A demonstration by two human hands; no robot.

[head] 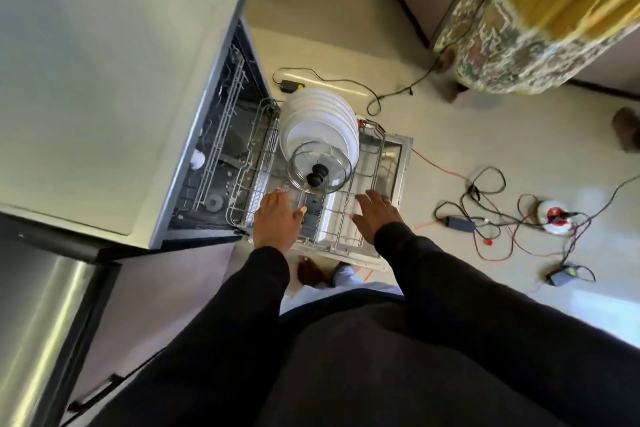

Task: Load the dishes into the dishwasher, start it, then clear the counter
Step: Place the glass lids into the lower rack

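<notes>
Lower rack (372,163) out over the dishwasher door (406,156); cables (485,180) across the floor (502,128) beyond.
White plates (322,114) upright mid-rack, glass lids (304,159) before them; left hand (277,218), right hand (375,215) over near end, both grips open, empty.

Lower rack (259,149) pulled out onto the dropped dishwasher door (404,163). White plates (322,118) stand on edge in a row at the rack's far end. Glass lids (318,166) with black knobs lean just in front of the plates. Left hand (277,222) over the rack's near left part, fingers relaxed; contact unclear. Right hand (375,215) over the near right part, fingers spread. Counter (104,80) left of the rack. Tangled cables (485,215) on the floor right of the rack.
</notes>
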